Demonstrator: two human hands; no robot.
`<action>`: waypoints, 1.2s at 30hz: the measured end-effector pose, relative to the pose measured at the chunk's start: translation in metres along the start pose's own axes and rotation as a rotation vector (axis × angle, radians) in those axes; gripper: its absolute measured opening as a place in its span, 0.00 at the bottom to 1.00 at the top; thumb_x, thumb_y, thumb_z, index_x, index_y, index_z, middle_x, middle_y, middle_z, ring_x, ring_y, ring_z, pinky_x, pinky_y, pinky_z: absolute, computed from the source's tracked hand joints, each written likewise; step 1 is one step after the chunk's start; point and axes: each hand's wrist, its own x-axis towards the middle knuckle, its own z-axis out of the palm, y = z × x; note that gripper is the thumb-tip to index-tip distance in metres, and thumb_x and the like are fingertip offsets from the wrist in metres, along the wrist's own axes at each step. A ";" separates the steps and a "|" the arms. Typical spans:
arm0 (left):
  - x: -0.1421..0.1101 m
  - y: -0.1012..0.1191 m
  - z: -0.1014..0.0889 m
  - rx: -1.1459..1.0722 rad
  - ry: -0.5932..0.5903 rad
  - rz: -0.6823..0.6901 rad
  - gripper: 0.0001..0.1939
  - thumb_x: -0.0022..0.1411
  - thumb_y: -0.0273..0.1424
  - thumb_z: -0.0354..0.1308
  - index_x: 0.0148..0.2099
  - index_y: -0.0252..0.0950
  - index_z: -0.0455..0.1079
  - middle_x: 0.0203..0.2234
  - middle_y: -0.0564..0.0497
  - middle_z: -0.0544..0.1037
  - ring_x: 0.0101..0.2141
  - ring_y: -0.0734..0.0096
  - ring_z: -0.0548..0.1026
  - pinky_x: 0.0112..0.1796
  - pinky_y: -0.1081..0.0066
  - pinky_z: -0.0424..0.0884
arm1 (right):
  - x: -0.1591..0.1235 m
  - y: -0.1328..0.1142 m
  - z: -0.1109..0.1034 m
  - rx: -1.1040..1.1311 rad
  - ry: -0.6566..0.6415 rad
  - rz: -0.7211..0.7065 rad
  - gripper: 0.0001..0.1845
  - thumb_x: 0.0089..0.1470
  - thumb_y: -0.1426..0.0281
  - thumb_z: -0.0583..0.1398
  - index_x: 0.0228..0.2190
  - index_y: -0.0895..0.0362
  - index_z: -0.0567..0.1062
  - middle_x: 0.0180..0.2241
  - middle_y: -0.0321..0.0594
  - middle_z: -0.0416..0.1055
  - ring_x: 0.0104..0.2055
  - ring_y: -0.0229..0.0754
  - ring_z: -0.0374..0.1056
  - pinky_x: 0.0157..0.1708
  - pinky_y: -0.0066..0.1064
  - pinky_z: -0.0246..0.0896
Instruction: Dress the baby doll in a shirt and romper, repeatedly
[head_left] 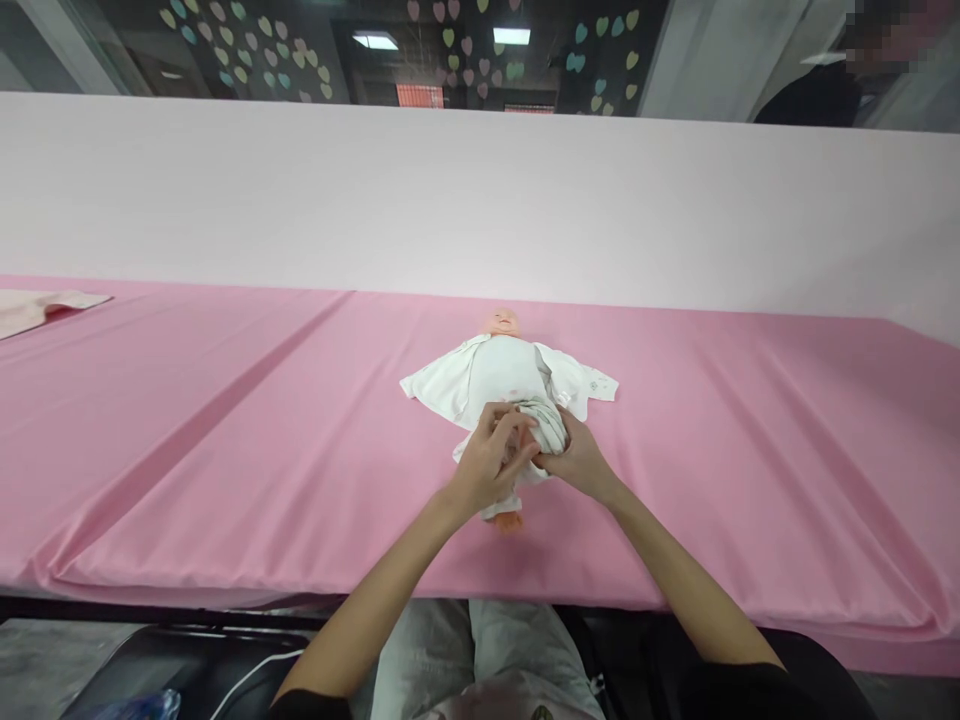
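A baby doll (504,322) lies on its back on the pink cover, head away from me, in a white top (450,383) with its sleeves spread. Pale cloth, apparently a trouser leg (549,428), is bunched up around one of the doll's legs. My right hand (581,458) grips this bunched cloth from the right side. From the left, my left hand (489,460) curls its thumb and fingers around the doll's leg, though the fingers partly hide the contact. The doll's other foot (508,522) sticks out of a white trouser leg below my hands.
The pink cover (262,450) spreads over a wide table with a white wall (480,200) behind it. A light folded cloth (45,308) lies at the far left. Beyond the glass with heart stickers, a person (817,90) shows at upper right. A black chair (187,665) stands below the table edge.
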 end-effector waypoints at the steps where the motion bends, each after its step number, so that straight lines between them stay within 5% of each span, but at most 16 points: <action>1: 0.001 0.000 0.001 0.009 -0.002 -0.034 0.14 0.60 0.31 0.53 0.49 0.38 0.60 0.42 0.45 0.61 0.43 0.66 0.67 0.44 0.63 0.69 | 0.000 0.001 -0.001 0.031 -0.025 0.003 0.29 0.36 0.75 0.61 0.45 0.56 0.67 0.39 0.39 0.70 0.39 0.44 0.67 0.34 0.32 0.65; 5: 0.000 0.000 0.006 0.037 -0.055 -0.055 0.21 0.58 0.33 0.56 0.52 0.39 0.55 0.46 0.43 0.62 0.49 0.63 0.64 0.46 0.62 0.67 | 0.001 0.008 -0.007 0.238 -0.140 0.019 0.28 0.37 0.75 0.61 0.45 0.56 0.68 0.37 0.37 0.70 0.37 0.42 0.66 0.32 0.29 0.62; 9: -0.001 0.001 0.014 0.072 0.042 -0.039 0.27 0.54 0.32 0.58 0.53 0.38 0.51 0.45 0.43 0.65 0.47 0.61 0.66 0.44 0.61 0.68 | 0.003 0.011 -0.012 0.412 -0.159 0.081 0.21 0.37 0.72 0.61 0.39 0.58 0.71 0.32 0.38 0.71 0.35 0.42 0.66 0.31 0.29 0.61; 13: -0.004 0.002 0.021 0.106 0.176 0.005 0.28 0.48 0.28 0.59 0.51 0.38 0.53 0.40 0.45 0.67 0.42 0.63 0.68 0.38 0.64 0.70 | 0.009 0.018 -0.016 0.517 -0.043 0.167 0.16 0.37 0.70 0.63 0.33 0.59 0.74 0.30 0.39 0.73 0.34 0.42 0.67 0.32 0.30 0.61; 17: -0.009 0.006 0.019 0.143 0.180 -0.005 0.26 0.45 0.26 0.58 0.48 0.38 0.56 0.39 0.46 0.68 0.39 0.64 0.69 0.36 0.66 0.70 | 0.020 0.043 -0.022 0.583 0.060 0.188 0.11 0.34 0.73 0.63 0.27 0.59 0.74 0.26 0.37 0.73 0.30 0.40 0.67 0.31 0.28 0.60; 24: -0.012 0.024 0.010 0.018 0.217 -0.164 0.17 0.46 0.24 0.59 0.40 0.39 0.62 0.34 0.50 0.69 0.32 0.71 0.69 0.31 0.71 0.69 | 0.023 0.079 -0.040 0.429 -0.356 0.148 0.31 0.32 0.64 0.68 0.42 0.57 0.72 0.40 0.41 0.73 0.42 0.45 0.68 0.40 0.33 0.62; 26: -0.015 0.030 0.015 0.000 0.169 -0.172 0.16 0.47 0.24 0.59 0.40 0.39 0.63 0.35 0.50 0.69 0.35 0.69 0.70 0.34 0.70 0.69 | 0.023 0.079 -0.043 0.536 -0.367 0.166 0.35 0.33 0.53 0.66 0.42 0.57 0.71 0.40 0.43 0.73 0.43 0.48 0.68 0.41 0.36 0.63; 29: -0.022 0.036 0.029 -0.024 -0.047 -0.090 0.10 0.53 0.24 0.56 0.39 0.38 0.64 0.36 0.49 0.69 0.37 0.70 0.70 0.36 0.71 0.70 | 0.032 0.074 -0.040 0.596 -0.160 0.291 0.33 0.44 0.42 0.54 0.37 0.57 0.72 0.36 0.45 0.74 0.40 0.48 0.70 0.39 0.38 0.65; 32: -0.029 0.035 0.047 0.094 -0.318 -0.003 0.05 0.59 0.25 0.49 0.36 0.37 0.65 0.34 0.49 0.70 0.33 0.72 0.71 0.31 0.72 0.68 | 0.045 0.068 -0.034 0.513 -0.033 0.414 0.24 0.50 0.49 0.53 0.33 0.57 0.73 0.31 0.43 0.75 0.36 0.46 0.71 0.36 0.36 0.66; 36: -0.036 0.029 0.063 0.276 -0.558 -0.027 0.06 0.61 0.27 0.47 0.36 0.36 0.65 0.35 0.48 0.71 0.30 0.70 0.71 0.26 0.71 0.65 | 0.059 0.065 -0.034 0.484 0.003 0.447 0.11 0.45 0.62 0.59 0.29 0.57 0.74 0.29 0.40 0.75 0.32 0.42 0.69 0.33 0.30 0.64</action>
